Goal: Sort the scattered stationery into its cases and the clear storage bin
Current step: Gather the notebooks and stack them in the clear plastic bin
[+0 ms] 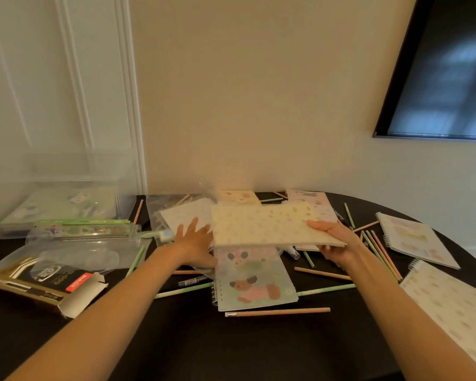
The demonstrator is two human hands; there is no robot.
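Notebook (270,225), cream with small pastel prints, is held flat above the dark table (231,345) at its 12 o'clock, right hand (334,240) gripping its right edge, left hand (195,243) open, fingers spread, at its left edge.

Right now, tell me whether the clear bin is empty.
Not empty. The clear bin at far left already holds a green notebook, seen through its wall.

A cream wall (259,105) rises behind the dark, round-edged surface (231,342). On the far left stands white panelled woodwork with raised moulding (80,78). A dark framed screen (445,70) hangs on the wall at upper right, carrying pale bluish reflections.
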